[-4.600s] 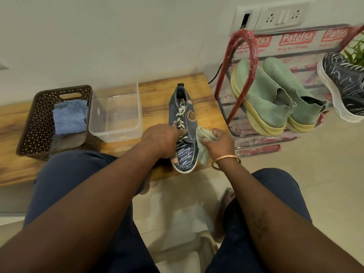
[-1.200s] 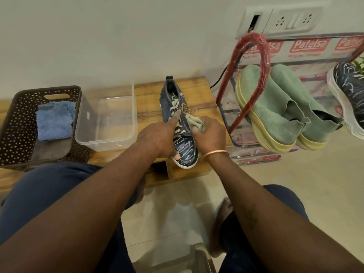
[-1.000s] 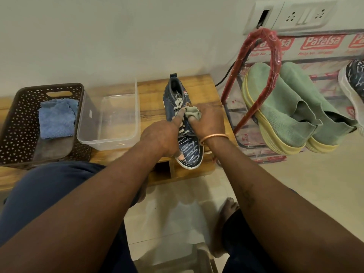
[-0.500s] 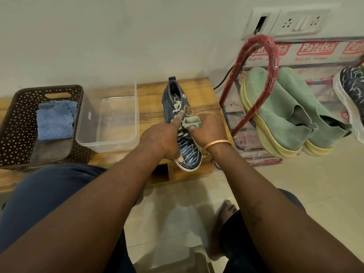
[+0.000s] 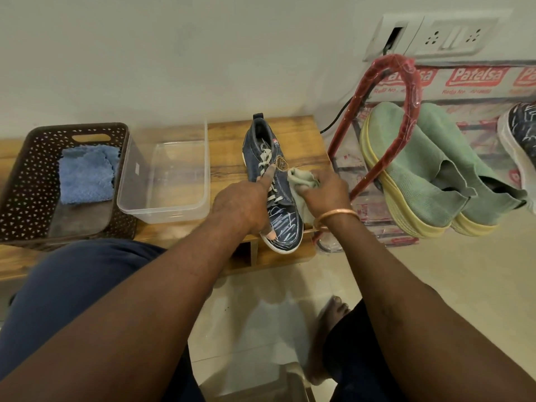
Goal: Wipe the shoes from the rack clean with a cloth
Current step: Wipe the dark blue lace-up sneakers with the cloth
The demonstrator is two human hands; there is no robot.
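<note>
Bench (image 5: 301, 140) under the hands, rack (image 5: 406, 79) off to their right, dark shoe (image 5: 282, 224) on the bench, toe toward the person. The left hand (image 5: 240, 203) clamps the shoe's left side, forefinger along the laces; the right hand (image 5: 326, 192) is bunched round the green cloth (image 5: 303, 179), pressed by the badge. The toe's near the bench edge, so a hard swipe could shove it off if that hold slackens. A few seconds back the cloth was down at the toe; now it's mid-shoe.
</note>
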